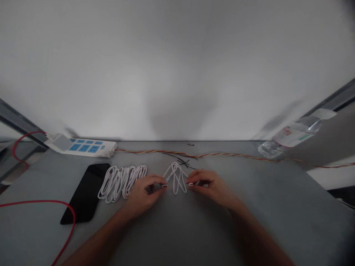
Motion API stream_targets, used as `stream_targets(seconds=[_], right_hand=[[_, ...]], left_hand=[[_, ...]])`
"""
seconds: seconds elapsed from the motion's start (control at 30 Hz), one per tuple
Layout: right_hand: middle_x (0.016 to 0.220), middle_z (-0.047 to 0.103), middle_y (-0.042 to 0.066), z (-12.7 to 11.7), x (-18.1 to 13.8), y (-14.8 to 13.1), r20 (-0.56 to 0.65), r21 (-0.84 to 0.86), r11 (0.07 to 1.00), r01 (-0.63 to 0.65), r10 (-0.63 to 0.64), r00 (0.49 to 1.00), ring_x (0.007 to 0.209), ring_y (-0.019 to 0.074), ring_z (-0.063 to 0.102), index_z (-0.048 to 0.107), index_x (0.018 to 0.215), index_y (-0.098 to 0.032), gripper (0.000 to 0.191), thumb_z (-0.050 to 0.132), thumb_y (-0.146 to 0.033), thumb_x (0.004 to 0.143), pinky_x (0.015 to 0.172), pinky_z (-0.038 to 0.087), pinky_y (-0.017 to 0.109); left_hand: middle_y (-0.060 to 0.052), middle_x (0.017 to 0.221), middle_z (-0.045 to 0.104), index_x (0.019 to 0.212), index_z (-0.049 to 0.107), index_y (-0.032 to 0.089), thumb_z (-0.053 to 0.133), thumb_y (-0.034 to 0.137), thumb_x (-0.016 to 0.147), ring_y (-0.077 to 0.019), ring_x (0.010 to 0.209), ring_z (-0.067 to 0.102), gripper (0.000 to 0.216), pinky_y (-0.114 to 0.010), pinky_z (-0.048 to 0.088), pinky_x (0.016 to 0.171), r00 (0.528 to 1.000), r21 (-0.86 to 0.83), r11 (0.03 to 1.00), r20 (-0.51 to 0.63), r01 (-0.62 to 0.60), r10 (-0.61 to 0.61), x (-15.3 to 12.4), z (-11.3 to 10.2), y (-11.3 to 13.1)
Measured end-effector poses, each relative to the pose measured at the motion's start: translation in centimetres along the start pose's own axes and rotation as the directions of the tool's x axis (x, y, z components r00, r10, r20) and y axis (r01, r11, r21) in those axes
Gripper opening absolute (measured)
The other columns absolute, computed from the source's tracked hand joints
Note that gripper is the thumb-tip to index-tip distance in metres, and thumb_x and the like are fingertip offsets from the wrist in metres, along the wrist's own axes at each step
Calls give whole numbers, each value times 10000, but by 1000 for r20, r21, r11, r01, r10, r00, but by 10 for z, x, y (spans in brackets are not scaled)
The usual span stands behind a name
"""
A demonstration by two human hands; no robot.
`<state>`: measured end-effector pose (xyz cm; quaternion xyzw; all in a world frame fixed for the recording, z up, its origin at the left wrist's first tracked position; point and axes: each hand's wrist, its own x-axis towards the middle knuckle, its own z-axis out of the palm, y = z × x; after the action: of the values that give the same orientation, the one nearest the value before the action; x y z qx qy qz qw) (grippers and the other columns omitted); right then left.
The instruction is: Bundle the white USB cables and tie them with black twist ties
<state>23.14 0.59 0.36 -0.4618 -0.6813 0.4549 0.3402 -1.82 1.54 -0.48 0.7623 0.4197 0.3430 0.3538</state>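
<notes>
A white charging cable [175, 173] lies loosely looped on the grey table between my two hands. My left hand [146, 190] pinches one of its end connectors between thumb and forefinger. The other connector is pinched in the fingers of my right hand [212, 186]. Both connector tips point towards me, a short way apart. Directly left of my left hand sits a row of coiled white cables [120, 181], partly covered by that hand. Several short black ties [183, 162] are scattered just beyond the looped cable.
A black phone [87, 194] lies at the left, with a red cable [72, 212] crossing its lower corner. Behind it is a white power strip [88, 147] with blue sockets. A twisted wire [227, 154] runs along the back. A plastic bottle [294, 135] lies at the back right.
</notes>
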Motion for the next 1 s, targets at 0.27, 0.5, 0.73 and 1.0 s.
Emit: stream_targets(seconds=[0.27, 0.5, 0.73, 1.0], right_hand=[[869, 673, 19, 1, -1, -1, -3, -8, 1000, -4, 4, 1000, 711, 130, 599, 739, 836, -260, 76, 689, -274, 781, 578, 440, 237], [863, 677, 16, 1, 0, -1, -4, -12, 1000, -3, 3, 1000, 708, 132, 604, 739, 833, -261, 81, 686, -292, 780, 580, 453, 239], [880, 679, 19, 0, -1, -1, -1, -14, 1000, 1, -1, 1000, 696, 125, 601, 732, 835, -251, 91, 679, -302, 782, 568, 445, 233], [822, 690, 20, 3, 1, 10, -69, -201, 977, -75, 62, 996, 661, 146, 592, 673, 928, -232, 163, 585, -346, 850, 580, 453, 261]], left_hand=[[-39, 913, 716, 854, 693, 208, 639, 188, 784, -139, 745, 637, 90, -228, 485, 597, 1000, 16, 1000, -6, 8, -8, -1, -1, 0], [-43, 919, 720, 865, 688, 212, 622, 193, 792, -141, 749, 637, 100, -232, 490, 596, 1000, 24, 1000, -10, -4, 5, -1, 0, -3], [-44, 911, 716, 867, 687, 200, 618, 182, 790, -139, 749, 637, 105, -228, 486, 600, 1000, 28, 1000, -3, -3, 3, -1, -1, -1], [-32, 918, 686, 964, 621, 199, 567, 263, 841, -129, 667, 618, 149, -249, 497, 605, 986, 101, 985, -106, 143, -132, -1, 5, -11]])
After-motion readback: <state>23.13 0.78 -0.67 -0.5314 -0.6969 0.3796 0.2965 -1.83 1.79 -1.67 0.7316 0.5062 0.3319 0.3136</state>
